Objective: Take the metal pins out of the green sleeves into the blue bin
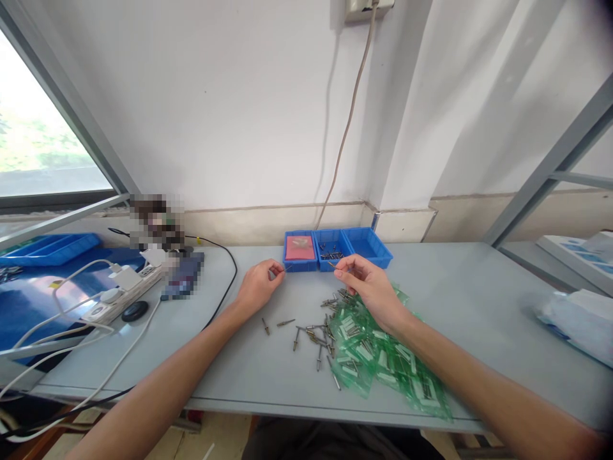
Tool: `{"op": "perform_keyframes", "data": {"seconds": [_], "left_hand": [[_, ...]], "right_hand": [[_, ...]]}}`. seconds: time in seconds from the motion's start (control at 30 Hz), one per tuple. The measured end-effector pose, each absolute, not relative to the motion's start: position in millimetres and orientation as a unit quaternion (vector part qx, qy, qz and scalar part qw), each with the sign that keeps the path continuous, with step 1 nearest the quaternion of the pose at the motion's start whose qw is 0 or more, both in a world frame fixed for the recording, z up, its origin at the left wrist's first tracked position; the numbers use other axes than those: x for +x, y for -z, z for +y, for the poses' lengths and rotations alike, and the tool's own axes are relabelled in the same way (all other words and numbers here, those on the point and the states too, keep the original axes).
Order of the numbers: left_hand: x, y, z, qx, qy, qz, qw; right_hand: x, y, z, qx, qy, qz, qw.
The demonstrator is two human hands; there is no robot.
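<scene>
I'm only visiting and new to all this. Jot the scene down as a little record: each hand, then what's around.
Left hand: pinches a thin piece, too small to identify
Right hand: pinches a small metal pin
Loose pins: scattered on the table, mostly left of the green bags
Green bags: piled up, pins visible inside
Blue bins: behind the hands; left holds a pink block, middle holds pins

A pale cord (pixel 353 102) hangs down the wall (pixel 230 108) from a box (pixel 360 11). Leftward, plugs (pixel 126 277) sit in a power strip (pixel 154 276), a round black object (pixel 135 311) just beside it; a window (pixel 41 121) shows above a blue tray (pixel 55 248). Far right lies a white package (pixel 582 322).
</scene>
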State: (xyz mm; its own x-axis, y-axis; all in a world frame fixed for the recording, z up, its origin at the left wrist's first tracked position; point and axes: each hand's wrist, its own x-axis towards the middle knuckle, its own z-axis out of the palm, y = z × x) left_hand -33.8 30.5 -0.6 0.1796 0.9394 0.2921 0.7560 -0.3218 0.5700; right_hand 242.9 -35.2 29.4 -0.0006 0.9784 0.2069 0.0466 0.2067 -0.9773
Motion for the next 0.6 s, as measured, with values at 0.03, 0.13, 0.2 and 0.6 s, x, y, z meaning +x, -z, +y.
{"op": "perform_keyframes", "data": {"seconds": [0.03, 0.13, 0.2, 0.6], "left_hand": [[-33.8, 0.6, 30.6, 0.753, -0.306, 0.563, 0.151], [-33.9, -0.5, 30.1, 0.754, -0.307, 0.561, 0.15], [-34.0, -1.2, 29.4, 0.754, -0.307, 0.561, 0.149], [-34.0, 1.0, 30.3, 0.756, -0.317, 0.554, 0.144]], "right_hand": [[243.0, -28.7, -34.8, -0.457, -0.433, -0.56, 0.538], [243.4, -26.3, -33.1, -0.452, -0.431, -0.565, 0.538], [243.9, -24.6, -31.9, -0.451, -0.424, -0.574, 0.536], [245.5, -22.8, -35.3, -0.463, -0.223, -0.684, 0.518]]}}
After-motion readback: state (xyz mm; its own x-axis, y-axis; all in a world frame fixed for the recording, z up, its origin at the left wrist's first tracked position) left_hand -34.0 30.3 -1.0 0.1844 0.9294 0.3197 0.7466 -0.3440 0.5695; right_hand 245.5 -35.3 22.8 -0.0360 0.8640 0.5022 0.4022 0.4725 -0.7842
